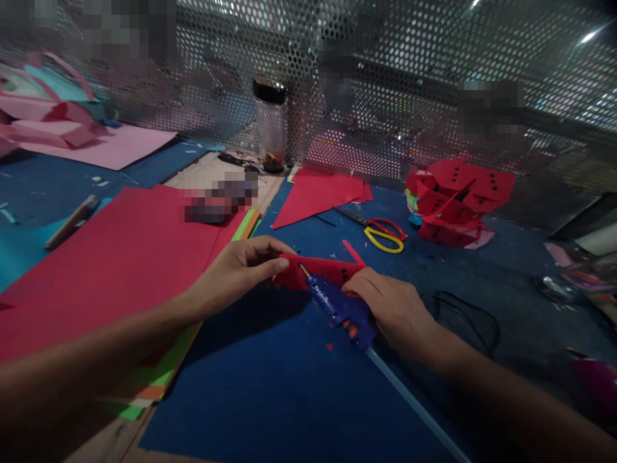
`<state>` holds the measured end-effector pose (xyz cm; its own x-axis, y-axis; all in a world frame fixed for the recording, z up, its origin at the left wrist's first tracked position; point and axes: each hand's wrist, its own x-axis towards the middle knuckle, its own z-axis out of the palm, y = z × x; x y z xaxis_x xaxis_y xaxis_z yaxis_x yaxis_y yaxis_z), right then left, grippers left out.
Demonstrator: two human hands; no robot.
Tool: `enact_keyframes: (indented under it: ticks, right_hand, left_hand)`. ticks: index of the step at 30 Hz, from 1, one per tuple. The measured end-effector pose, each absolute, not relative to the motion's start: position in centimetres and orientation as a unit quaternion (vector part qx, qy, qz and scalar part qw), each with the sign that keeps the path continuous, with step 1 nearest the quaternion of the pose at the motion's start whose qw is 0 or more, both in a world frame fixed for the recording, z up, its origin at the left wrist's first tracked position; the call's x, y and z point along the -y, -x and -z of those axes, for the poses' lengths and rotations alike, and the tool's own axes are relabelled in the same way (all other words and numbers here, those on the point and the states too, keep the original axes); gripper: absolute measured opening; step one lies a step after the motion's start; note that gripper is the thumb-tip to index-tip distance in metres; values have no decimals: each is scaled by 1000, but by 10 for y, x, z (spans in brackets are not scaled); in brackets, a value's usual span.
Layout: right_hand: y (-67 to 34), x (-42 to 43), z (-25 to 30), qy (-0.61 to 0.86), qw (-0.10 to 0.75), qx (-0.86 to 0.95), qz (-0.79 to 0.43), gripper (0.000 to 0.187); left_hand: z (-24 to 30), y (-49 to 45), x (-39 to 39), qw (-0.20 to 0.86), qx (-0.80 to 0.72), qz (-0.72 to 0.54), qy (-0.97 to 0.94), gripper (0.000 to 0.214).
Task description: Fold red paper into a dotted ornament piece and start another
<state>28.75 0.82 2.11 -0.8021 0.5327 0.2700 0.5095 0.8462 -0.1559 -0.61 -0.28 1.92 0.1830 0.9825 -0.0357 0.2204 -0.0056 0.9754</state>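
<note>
Between my hands is a folded red paper piece [328,265] with small black dots on it. My left hand [245,263] pinches its left end between thumb and fingers. A blue glue gun [337,305] is in my right hand [393,305], its metal nozzle at the paper's face near my left thumb. A long translucent glue stick [409,399] trails from the back of the gun. The right hand's fingers also lie by the paper's right end; whether they grip it I cannot tell. A thin red strip [354,252] sticks up behind the paper.
Scissors [385,235] with red and yellow handles lie beyond my hands, near red paper sheets [318,196]. Dotted red paper pieces [457,202] are piled at right. Large red sheets [120,257] lie left. A lidded jar [270,128] stands by the perforated metal panel [376,77]. A black cord [467,308] curls at right.
</note>
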Motion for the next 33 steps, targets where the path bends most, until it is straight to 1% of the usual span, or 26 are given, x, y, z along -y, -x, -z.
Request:
enact_keyframes:
  ticks: [6,12,18,33]
  right_hand:
    - [-287,-7,-23,268,165,947,-71,18]
    - [-287,-5,-24,291,142,937,-131,13]
    - [-287,-3,-25,303,136,928,-168,10]
    - [-286,-3,-24,310,134,920,-200,10]
  left_hand:
    - [-20,6,3,487,-507,-400,-588,24]
    - [-22,7,3,475,-516,-404,-587,23]
    - [-23,6,2,471,-519,-404,-587,25]
    - [-22,6,2,469,-520,-405,-588,23]
